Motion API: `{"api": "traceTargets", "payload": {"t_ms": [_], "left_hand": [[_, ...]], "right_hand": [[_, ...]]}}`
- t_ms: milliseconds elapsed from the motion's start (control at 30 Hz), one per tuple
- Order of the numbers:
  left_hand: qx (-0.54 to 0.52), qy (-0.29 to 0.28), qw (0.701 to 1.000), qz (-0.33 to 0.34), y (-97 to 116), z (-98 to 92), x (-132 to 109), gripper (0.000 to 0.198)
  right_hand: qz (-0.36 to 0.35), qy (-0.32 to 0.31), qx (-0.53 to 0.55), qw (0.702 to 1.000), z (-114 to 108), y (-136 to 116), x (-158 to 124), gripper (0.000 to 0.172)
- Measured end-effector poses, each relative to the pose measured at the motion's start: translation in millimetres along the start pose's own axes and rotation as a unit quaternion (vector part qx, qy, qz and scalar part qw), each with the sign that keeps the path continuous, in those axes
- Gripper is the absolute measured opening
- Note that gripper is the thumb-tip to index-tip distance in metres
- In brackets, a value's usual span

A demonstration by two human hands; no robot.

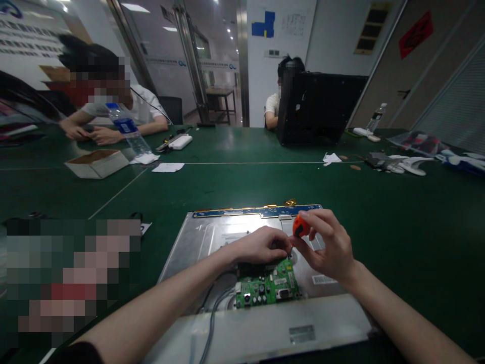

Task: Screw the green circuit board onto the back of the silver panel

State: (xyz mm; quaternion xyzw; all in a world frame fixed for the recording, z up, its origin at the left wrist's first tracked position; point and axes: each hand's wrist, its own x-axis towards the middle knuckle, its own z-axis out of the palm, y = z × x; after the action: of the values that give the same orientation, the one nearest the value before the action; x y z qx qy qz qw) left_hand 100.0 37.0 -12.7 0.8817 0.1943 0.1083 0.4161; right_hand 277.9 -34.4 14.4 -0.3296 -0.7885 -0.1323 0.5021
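A flat metal display panel [212, 237] lies back-up on the green table in front of me. A green circuit board [265, 288] sits on it, with grey cables running off its left side. My right hand [328, 247] is closed round an orange-handled screwdriver [300, 226], held upright over the board's top edge. My left hand [261, 245] is curled with its fingertips pinched at the screwdriver's tip, just above the board. What the fingertips hold is hidden.
A cardboard box [97, 163], a water bottle [127, 129] and white papers [167, 167] lie at the far left, near a seated person's hands [91, 134]. A black monitor [318, 108] stands at the back with another person behind it. Assorted parts [409, 164] lie far right.
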Motion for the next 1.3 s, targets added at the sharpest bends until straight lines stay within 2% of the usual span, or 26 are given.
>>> {"api": "traceTargets", "payload": {"t_ms": [433,633,867,1300], "left_hand": [[-0.003,-0.017,1.000,0.000,0.5,-0.1,-0.2,0.010],[-0.011,-0.004,1.000,-0.012,0.8,0.1,-0.6,0.005],[-0.007,-0.006,1.000,0.001,-2.3,-0.2,-0.1,0.006],[0.010,-0.015,1.000,0.003,1.3,-0.7,-0.1,0.009]], "right_hand": [[0.024,0.005,-0.010,1.000,2.7,-2.1,-4.0,0.055],[0.002,0.009,0.034,0.999,3.0,1.6,-1.6,0.053],[-0.001,-0.008,-0.008,1.000,-0.1,-0.7,1.0,0.051],[-0.010,0.004,-0.003,1.000,3.0,-2.7,0.4,0.053]]}}
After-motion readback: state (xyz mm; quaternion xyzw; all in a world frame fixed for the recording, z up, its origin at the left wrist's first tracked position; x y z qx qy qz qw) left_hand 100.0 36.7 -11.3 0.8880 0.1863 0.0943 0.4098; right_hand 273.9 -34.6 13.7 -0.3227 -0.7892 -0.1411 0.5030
